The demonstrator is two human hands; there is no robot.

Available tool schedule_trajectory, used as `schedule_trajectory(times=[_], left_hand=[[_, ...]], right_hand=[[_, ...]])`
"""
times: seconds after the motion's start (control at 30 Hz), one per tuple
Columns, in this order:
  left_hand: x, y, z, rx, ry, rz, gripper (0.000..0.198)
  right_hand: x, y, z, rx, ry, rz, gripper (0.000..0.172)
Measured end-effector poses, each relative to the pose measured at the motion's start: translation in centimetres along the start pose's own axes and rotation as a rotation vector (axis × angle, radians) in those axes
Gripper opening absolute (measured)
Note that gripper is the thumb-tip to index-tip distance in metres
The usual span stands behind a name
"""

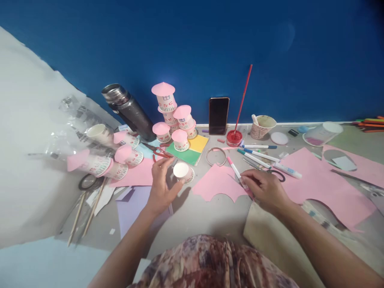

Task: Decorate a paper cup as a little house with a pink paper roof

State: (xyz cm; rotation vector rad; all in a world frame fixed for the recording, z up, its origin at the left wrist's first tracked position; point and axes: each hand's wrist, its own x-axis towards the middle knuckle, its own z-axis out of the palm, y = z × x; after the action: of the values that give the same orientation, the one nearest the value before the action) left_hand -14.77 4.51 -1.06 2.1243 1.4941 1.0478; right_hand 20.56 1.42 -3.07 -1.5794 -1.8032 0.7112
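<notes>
My left hand [161, 182] curls round a small upturned paper cup [183, 171] on the grey floor, thumb and fingers touching its side. My right hand [264, 188] rests on the edge of a cut pink paper piece [217, 182], fingers closed on a pink marker [237, 173] that points up and to the left. A pile of decorated cups with pink cone roofs [174, 120] stands behind on green and yellow card [192, 150].
A dark flask [129, 110], a phone [219, 115] propped on the blue wall, a red paint pot with brush [234, 138], red scissors [162, 153], a tape ring [216, 156], markers [264, 158], large pink sheets [324, 184] and more roofed cups [102, 164] lie around.
</notes>
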Motion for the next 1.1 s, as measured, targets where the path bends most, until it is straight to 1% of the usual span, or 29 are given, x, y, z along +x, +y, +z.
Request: schedule_trajectory(times=[0.17, 0.3, 0.37, 0.4, 0.47, 0.5, 0.53, 0.6, 0.63, 0.67, 0.73, 0.8, 0.87, 0.97, 1.03, 1.1], left_hand=[[1.0, -0.5, 0.4, 0.052, 0.016, 0.028, 0.05], [1.1, -0.5, 0.6, 0.066, 0.041, 0.025, 0.039], [1.1, 0.2, 0.5, 0.1, 0.081, 0.05, 0.044], [1.0, 0.9, 0.4, 0.127, 0.121, 0.082, 0.049], [0.7, 2.6, 0.4, 0.172, 0.21, 0.186, 0.057], [0.5, 3.5, 0.5, 0.161, 0.229, 0.251, 0.056], [0.3, 4.4, 0.8, 0.116, 0.185, 0.29, 0.053], [-0.2, 5.8, 1.7, 0.051, -0.082, 0.328, 0.049], [-0.5, 6.2, 2.4, 0.053, -0.21, 0.344, 0.052], [-0.8, 6.3, 3.2, 0.069, -0.327, 0.36, 0.058], [-1.5, 6.0, 4.6, 0.103, -0.509, 0.405, 0.07], [-2.5, 5.2, 5.6, 0.128, -0.634, 0.474, 0.07], [-3.5, 4.4, 5.8, 0.142, -0.665, 0.524, 0.062], [-4.1, 3.9, 5.1, 0.125, -0.628, 0.53, 0.048], [-3.4, 4.4, 4.6, 0.107, -0.561, 0.48, 0.04], [-1.6, 5.2, 4.9, 0.096, -0.449, 0.408, 0.032]], right_hand=[[0.2, -0.1, 0.0, -0.049, 0.013, 0.014, 0.021], [0.4, -0.2, 0.6, -0.295, 0.026, 0.042, 0.019], [0.5, -0.3, 1.1, -0.437, 0.022, 0.051, 0.018], [0.6, -0.4, 1.3, -0.492, 0.015, 0.058, 0.018], [0.6, -0.6, 1.5, -0.569, -0.01, 0.078, 0.017], [0.7, -0.7, 1.5, -0.599, -0.027, 0.087, 0.017], [0.7, -0.9, 1.5, -0.627, -0.045, 0.096, 0.017], [0.7, -1.3, 1.4, -0.677, -0.08, 0.115, 0.019], [0.7, -1.5, 1.3, -0.697, -0.092, 0.127, 0.02], [0.7, -1.7, 1.2, -0.711, -0.098, 0.143, 0.021], [0.7, -1.9, 1.0, -0.723, -0.101, 0.167, 0.021], [0.7, -2.0, 0.7, -0.724, -0.106, 0.184, 0.022], [0.7, -2.0, 0.5, -0.721, -0.113, 0.2, 0.021], [0.8, -1.9, 0.4, -0.718, -0.118, 0.219, 0.021], [0.9, -1.8, 0.4, -0.716, -0.12, 0.223, 0.021], [0.9, -1.8, 0.5, -0.715, -0.124, 0.221, 0.021]])
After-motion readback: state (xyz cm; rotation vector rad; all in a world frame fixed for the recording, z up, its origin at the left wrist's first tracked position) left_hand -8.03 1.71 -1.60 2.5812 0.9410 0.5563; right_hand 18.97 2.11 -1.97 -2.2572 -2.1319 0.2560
